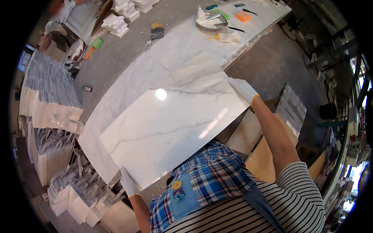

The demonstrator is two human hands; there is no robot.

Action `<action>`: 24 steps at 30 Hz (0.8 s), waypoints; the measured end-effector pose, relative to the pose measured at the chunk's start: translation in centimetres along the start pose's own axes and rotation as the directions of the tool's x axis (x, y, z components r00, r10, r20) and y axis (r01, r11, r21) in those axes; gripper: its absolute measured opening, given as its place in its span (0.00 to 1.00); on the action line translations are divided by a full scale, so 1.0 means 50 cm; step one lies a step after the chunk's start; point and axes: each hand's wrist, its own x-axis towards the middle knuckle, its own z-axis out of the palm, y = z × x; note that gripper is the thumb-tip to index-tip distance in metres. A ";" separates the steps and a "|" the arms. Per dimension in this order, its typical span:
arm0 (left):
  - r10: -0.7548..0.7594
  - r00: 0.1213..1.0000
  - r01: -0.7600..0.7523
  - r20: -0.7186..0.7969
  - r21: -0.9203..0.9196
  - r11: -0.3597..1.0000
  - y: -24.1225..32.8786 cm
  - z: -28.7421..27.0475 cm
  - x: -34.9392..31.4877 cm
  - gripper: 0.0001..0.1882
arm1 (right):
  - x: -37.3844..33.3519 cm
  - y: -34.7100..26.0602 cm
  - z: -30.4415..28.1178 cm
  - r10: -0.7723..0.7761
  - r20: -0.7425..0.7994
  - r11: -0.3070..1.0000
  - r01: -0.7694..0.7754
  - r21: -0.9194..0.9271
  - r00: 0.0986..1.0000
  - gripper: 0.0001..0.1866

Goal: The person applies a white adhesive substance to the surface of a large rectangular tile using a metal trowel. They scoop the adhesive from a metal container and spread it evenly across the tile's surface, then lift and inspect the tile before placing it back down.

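Observation:
A large polished white marble tile (175,128) with grey veins lies over the pale marble worktop (143,73) and juts past its near edge toward my body. My left hand (129,181), in a white glove with a yellow cuff, holds the tile's near left corner. Gloved the same way, my right hand (244,91) grips the corner on the right. Part of the fingers of both hands is hidden at the tile's edge. Light glares off the tile's glossy face.
At the far end are a metal bowl (211,28) holding a white squeeze bottle (201,14), and an orange block (243,16). Stacked tiles (46,85) stand along the left, with more piles below. Boards (260,159) lean at my right.

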 end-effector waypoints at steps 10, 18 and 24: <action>0.043 0.994 -0.053 -0.101 -0.097 0.994 -0.004 0.017 0.000 0.34 | -0.028 -0.038 0.067 0.096 -0.238 0.995 -0.102 -0.010 0.966 0.34; -0.046 0.987 0.049 0.156 -0.014 0.999 -0.038 -0.015 0.028 0.38 | -0.188 0.124 0.050 0.064 -0.380 0.966 -0.153 -0.208 0.923 0.31; 0.130 0.954 -0.146 0.272 0.041 0.988 -0.008 0.127 0.007 0.37 | -0.371 0.229 -0.061 0.436 -0.537 0.892 -0.426 0.151 0.722 0.28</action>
